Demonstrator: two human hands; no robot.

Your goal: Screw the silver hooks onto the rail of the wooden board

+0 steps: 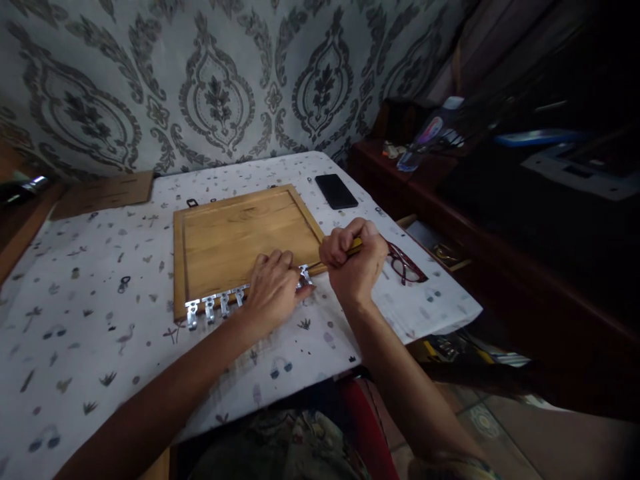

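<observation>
A wooden board with a raised frame (235, 237) lies flat on the table. Along its near edge runs a strip of silvery metal hooks (210, 305), its middle covered by my left hand (273, 287). The fingers of that hand curl over the strip, and the thumb sits at the board's edge near the strip's right end. My right hand (356, 260) is a fist around the yellow handle of a screwdriver (355, 245). Its thin shaft points left towards the hooks at the right end; whether the tip touches a screw cannot be made out.
A black phone (336, 191) lies beyond the board's right side. Red-framed glasses (406, 263) rest just right of my right hand. Flat cardboard (107, 193) is at the back left. A plastic bottle (425, 140) stands on the dark furniture (480, 253) at right, above an open drawer.
</observation>
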